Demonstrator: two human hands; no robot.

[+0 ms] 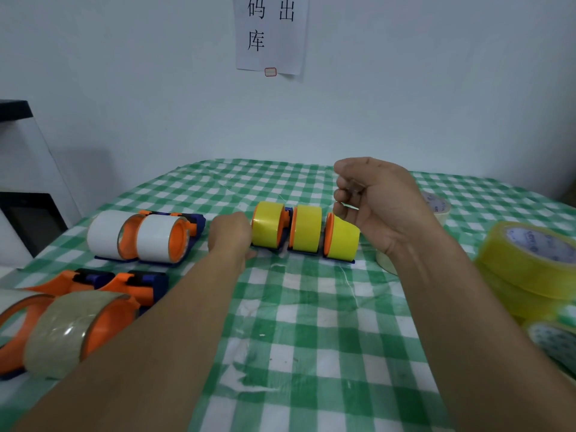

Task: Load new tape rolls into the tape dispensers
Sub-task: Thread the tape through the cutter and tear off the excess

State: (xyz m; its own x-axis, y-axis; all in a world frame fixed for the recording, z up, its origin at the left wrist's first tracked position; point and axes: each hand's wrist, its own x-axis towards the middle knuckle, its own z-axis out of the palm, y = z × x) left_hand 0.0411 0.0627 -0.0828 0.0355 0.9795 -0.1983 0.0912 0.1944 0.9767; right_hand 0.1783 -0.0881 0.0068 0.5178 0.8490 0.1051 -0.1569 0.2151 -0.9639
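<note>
Seen from the head camera, a table under a green-and-white checked cloth (pixel 311 322) is set against a pale wall. Three yellow tape rolls are lined up side by side at the centre, each mounted on an orange hub: the left roll (pixel 266 226), the middle roll (pixel 307 228) and the right roll (pixel 343 238). They are carried by blue-based dispensers (pixel 339 259).

The left hand (pixel 230 233) is pressed against the outer side of the left roll, its back turned to the camera; how its fingers lie cannot be told. The right hand (pixel 377 204) is held raised above the right roll, its fingers (pixel 343 185) curled in toward the thumb. Whether anything is pinched there cannot be told.

Two white rolls (pixel 156 236) on dispensers are placed well to the left. Two brownish clear rolls (pixel 65 332) on orange dispensers are seen at the near left edge. Loose yellow rolls (pixel 530 263) are stacked at the right, and a pale roll (pixel 438 207) lies behind the right hand. A paper sheet (pixel 269 35) with printed characters is fixed to the wall.
</note>
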